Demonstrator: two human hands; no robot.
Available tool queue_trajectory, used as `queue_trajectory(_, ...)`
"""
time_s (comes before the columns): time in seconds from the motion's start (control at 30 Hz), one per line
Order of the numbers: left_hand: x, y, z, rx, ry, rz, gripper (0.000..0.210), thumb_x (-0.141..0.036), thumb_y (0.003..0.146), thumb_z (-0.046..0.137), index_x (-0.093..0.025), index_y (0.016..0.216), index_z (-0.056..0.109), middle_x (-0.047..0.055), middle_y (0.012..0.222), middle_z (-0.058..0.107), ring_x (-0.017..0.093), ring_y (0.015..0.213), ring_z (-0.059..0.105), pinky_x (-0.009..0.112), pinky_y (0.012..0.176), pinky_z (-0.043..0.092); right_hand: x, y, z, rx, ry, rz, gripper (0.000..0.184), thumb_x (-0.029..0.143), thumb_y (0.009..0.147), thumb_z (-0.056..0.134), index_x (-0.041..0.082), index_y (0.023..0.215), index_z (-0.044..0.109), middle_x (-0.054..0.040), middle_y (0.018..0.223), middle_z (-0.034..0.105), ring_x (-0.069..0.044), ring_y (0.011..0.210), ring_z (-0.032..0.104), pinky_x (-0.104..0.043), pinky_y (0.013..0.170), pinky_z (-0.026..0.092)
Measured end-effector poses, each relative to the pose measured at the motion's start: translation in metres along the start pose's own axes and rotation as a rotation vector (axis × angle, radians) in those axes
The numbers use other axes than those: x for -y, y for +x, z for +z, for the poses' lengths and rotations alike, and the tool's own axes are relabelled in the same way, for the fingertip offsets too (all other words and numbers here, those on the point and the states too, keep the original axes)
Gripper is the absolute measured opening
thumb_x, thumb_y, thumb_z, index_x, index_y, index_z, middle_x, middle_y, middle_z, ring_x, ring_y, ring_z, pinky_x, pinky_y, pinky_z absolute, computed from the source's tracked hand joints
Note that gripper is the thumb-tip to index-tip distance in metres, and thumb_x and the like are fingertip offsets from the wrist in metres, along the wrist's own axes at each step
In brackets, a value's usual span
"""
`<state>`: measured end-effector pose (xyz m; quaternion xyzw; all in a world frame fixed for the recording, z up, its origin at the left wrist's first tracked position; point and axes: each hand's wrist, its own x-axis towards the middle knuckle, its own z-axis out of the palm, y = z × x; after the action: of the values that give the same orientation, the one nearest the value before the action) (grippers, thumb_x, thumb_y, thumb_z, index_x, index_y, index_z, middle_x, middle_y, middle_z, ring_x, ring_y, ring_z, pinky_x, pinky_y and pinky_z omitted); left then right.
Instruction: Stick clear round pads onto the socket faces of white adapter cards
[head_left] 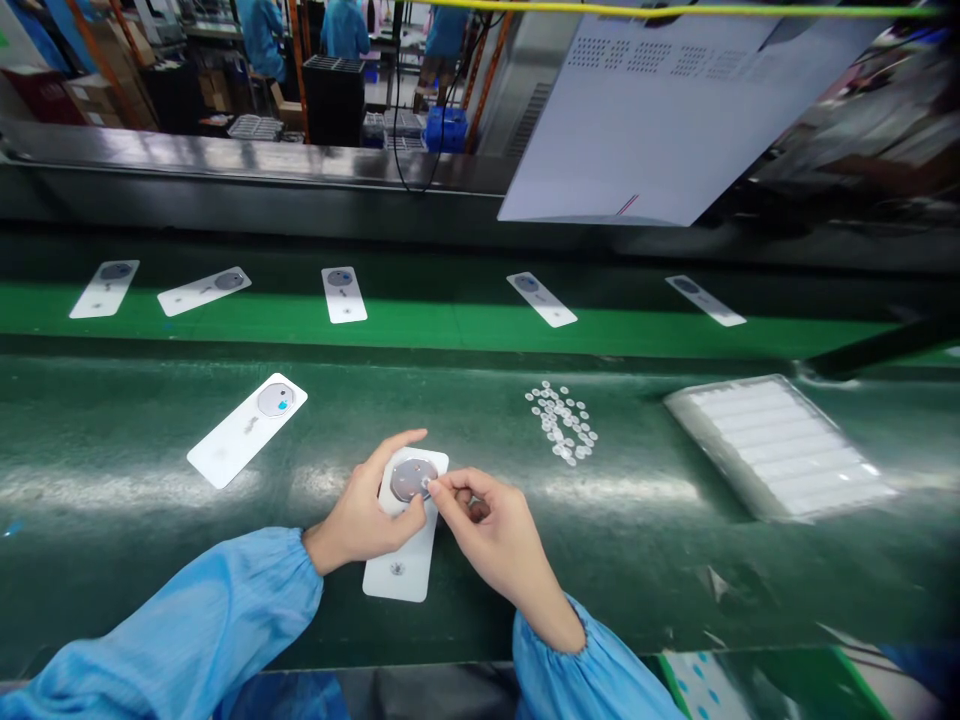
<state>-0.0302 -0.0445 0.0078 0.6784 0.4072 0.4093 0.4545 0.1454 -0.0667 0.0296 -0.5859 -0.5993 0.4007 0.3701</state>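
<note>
A white phone back cover [397, 578] with a round grey camera area [411, 480] lies on the green bench in front of me. My left hand [367, 505] grips its upper part, thumb on the face and fingers along the far left edge. The fingertips of my right hand [491, 520] are pinched at the right side of the camera area, holding a tiny whitish disc [427, 482], partly hidden by them. To the upper right of my hands lies a loose scatter of small clear round discs [561, 425]. Another white back cover [247, 430] rests slantwise on the left.
Beyond the bench, several similar covers [345, 295] lie spaced along a bright green belt [427, 322]. A plastic-wrapped white pack [787, 440] sits at right beside a dark bar. A large white panel [637, 120] hangs above. People in blue work in the background.
</note>
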Motion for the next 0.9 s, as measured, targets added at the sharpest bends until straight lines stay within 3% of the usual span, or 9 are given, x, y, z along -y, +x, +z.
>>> queue_trajectory(0.13,0.001,0.0,0.0,0.01,-0.122,-0.022,0.081,-0.015,0.082,0.066,-0.02,0.155,0.03,0.005,0.096,0.072,0.016,0.076,0.067,0.027,0.073,0.056,0.001,0.0,0.002,-0.022,0.018,0.018,0.034,0.051,0.089,0.066,0.019,0.079,0.072,0.0005,0.059,0.054,-0.013,0.051,0.043,-0.028,0.049,0.035)
queue_trajectory(0.27,0.001,-0.002,0.001,0.035,-0.31,-0.102,0.094,-0.017,0.087,0.065,-0.022,0.162,0.009,0.002,0.083,0.069,0.014,0.065,0.063,0.024,0.062,0.054,0.0,0.001,0.003,-0.016,0.039,0.057,0.034,0.051,0.087,0.067,0.019,0.076,0.07,0.0007,0.058,0.055,-0.013,0.051,0.043,-0.027,0.049,0.036)
queue_trajectory(0.4,-0.001,-0.002,0.001,0.028,-0.49,-0.191,0.101,-0.027,0.089,0.069,-0.023,0.163,0.0,0.0,0.081,0.068,0.012,0.063,0.062,0.023,0.06,0.052,-0.006,0.011,0.004,-0.06,0.148,0.077,0.04,0.051,0.078,0.079,0.022,0.069,0.054,0.0021,0.06,0.055,-0.013,0.055,0.048,-0.026,0.053,0.041)
queue_trajectory(0.47,-0.001,0.002,0.0,-0.001,-0.504,-0.229,0.103,-0.033,0.086,0.074,-0.023,0.163,0.005,0.001,0.086,0.069,0.013,0.067,0.064,0.023,0.064,0.053,-0.01,0.016,0.003,-0.06,0.218,0.1,0.047,0.053,0.072,0.084,0.023,0.071,0.048,0.0033,0.06,0.055,-0.012,0.054,0.049,-0.024,0.051,0.042)
queue_trajectory(0.57,0.0,0.01,0.0,-0.067,-0.468,-0.313,0.096,-0.038,0.08,0.081,-0.019,0.158,0.029,0.001,0.086,0.069,0.013,0.069,0.063,0.022,0.063,0.052,-0.016,0.018,0.004,0.056,0.345,0.146,0.048,0.062,0.075,0.079,0.021,0.081,0.056,0.0021,0.063,0.057,-0.012,0.051,0.051,-0.023,0.044,0.042)
queue_trajectory(0.7,0.003,0.012,0.003,-0.196,-0.564,-0.426,0.065,-0.038,0.069,0.089,-0.014,0.125,0.064,0.002,0.083,0.069,0.013,0.07,0.063,0.022,0.063,0.051,-0.025,0.005,0.011,0.238,0.416,0.151,0.053,0.07,0.088,0.058,0.018,0.096,0.065,-0.0048,0.073,0.065,-0.016,0.055,0.059,-0.028,0.047,0.052)
queue_trajectory(0.8,0.008,0.015,0.001,-0.246,-0.643,-0.451,0.06,-0.035,0.063,0.092,-0.013,0.113,0.066,0.003,0.082,0.069,0.013,0.071,0.063,0.023,0.065,0.051,-0.032,0.002,0.018,0.334,0.295,0.131,0.045,0.062,0.083,0.071,0.018,0.094,0.069,-0.0028,0.064,0.065,-0.016,0.049,0.057,-0.026,0.043,0.047)
queue_trajectory(0.9,0.013,0.028,-0.02,-0.185,-0.599,-0.367,0.083,-0.035,0.067,0.091,-0.017,0.138,0.053,0.008,0.094,0.072,0.018,0.083,0.069,0.029,0.073,0.055,-0.025,0.024,0.017,0.355,0.255,0.097,0.046,0.06,0.078,0.075,0.019,0.098,0.07,-0.0058,0.069,0.07,-0.022,0.056,0.065,-0.029,0.046,0.052)
